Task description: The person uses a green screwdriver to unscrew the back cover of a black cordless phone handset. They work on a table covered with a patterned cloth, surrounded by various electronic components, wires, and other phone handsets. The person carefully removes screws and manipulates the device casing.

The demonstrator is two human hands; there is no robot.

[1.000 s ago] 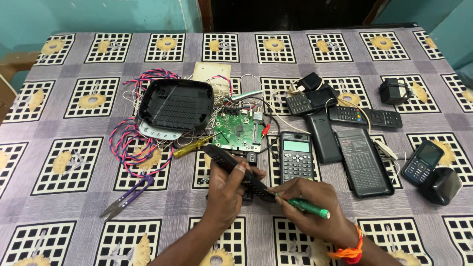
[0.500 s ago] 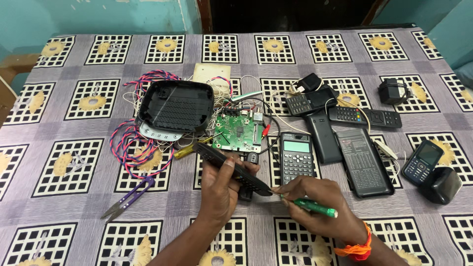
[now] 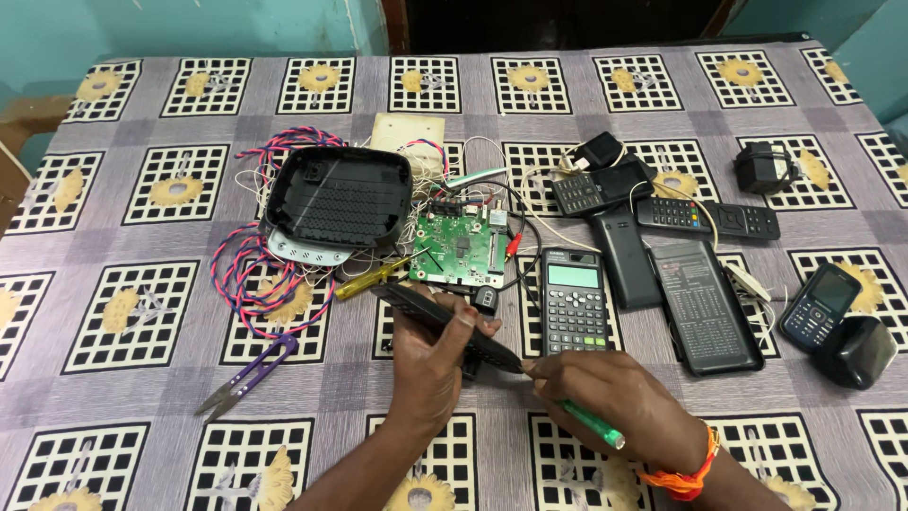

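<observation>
We see the left hand (image 3: 430, 364) palm down, its fingers curled around a long black remote control (image 3: 445, 325) held slantwise just above the cloth-covered table (image 3: 142, 454), in front of the green circuit board (image 3: 461, 248). The right hand (image 3: 605, 397) pinches a green-handled screwdriver (image 3: 591, 423), fingers closed tight, its tip meeting the remote's near end. A black router shell (image 3: 338, 197) lies open, empty, beside the board.

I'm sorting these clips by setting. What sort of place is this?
Probably a home table used as an electronics repair spot: a patterned purple tablecloth, a bare green circuit board, an opened black plastic casing and a black remote control in the left hand.
</observation>
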